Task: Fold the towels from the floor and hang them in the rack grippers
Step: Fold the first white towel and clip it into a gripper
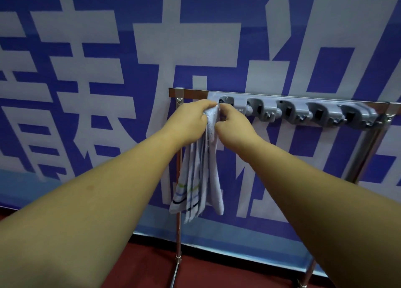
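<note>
A white towel (200, 175) with dark blue and green stripes hangs folded in a long bundle. My left hand (188, 118) grips its top from the left, and my right hand (233, 123) pinches the same top end from the right. Both hands hold it up at the leftmost grey clamp (226, 102) of the rack's gripper bar (303, 112). Whether the towel sits inside that clamp is hidden by my fingers. The other clamps along the bar hold nothing.
The rack is a chrome frame with a top rail (193, 92), a left post (178, 233) and a right post (366, 151). It stands on a dark red floor (217, 270) against a blue banner (108, 71) with large white characters.
</note>
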Demonstrator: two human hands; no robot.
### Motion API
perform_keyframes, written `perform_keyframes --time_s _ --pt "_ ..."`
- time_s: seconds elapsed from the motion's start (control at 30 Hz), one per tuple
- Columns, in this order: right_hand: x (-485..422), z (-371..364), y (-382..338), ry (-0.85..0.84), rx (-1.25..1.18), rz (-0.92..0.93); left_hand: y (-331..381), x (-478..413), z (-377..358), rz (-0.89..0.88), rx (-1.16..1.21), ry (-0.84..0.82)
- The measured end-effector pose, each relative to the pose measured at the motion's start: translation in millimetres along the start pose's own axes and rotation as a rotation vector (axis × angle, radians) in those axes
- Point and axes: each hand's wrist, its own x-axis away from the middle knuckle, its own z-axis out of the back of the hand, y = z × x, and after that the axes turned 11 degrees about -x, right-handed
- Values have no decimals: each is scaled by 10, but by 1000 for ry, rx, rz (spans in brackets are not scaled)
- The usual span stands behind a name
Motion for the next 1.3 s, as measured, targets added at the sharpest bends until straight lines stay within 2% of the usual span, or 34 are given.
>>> perform_keyframes --time_s 0.1,0.17,0.33,0.53,0.63,0.73,0.83,1.03,1.13,1.3 --pt "4 -16 56 -50 -52 -55 -17 101 -83 21 62 34" --pt "-40 -28 187 -63 -97 -65 -39 164 -191 105 90 15" --pt "92 -95 231 -122 -138 -137 -95 200 -412 233 -47 -37" --pt "155 -118 343 -169 -194 -226 -61 319 -467 212 77 -132" --pt "218 -110 388 -228 -197 -286 -81 399 -474 224 88 -234" --pt "307 -22 431 -293 -39 -314 -94 519 -450 288 108 -290" --pt "459 153 430 -257 301 -239 -51 649 -390 296 97 -261" --pt "881 529 435 -183 773 -194 466 955 -70 182 -248 -313" --pt "1214 779 328 -163 838 -177 848 1152 100 85 -371 -318" --pt "1822 1176 305 -118 888 -185 1386 1488 117 16 -421 -388"
